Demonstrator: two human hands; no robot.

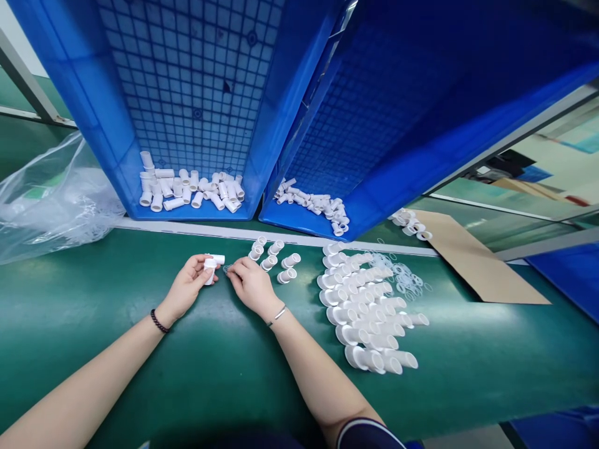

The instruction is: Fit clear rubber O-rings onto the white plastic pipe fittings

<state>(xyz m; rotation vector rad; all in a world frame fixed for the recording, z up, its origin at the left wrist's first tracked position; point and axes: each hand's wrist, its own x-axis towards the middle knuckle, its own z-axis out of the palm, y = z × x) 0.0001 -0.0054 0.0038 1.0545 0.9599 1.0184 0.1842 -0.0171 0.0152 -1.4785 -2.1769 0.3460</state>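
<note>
In my left hand (186, 284), fingers closed, is a white plastic pipe fitting (210, 269); a sideways white piece shows at its top, and I cannot tell if it is one part or two. My right hand (253, 284) pinches a thin clear ring (225, 269) just to the right of the fitting, apart from it. Beyond the right hand, several short white fittings (287, 275) stand upright on the green table (224, 368). Farther right is a close group of white flanged tubes (360, 333), with a loose pile of clear rings (406, 279) behind it.
Two blue crates, a left one (187, 215) and a right one (358, 206), lean at the back with white fittings inside. A clear plastic bag (56, 199) lies far left. A cardboard sheet (482, 265) and several white rings (412, 223) are at the back right.
</note>
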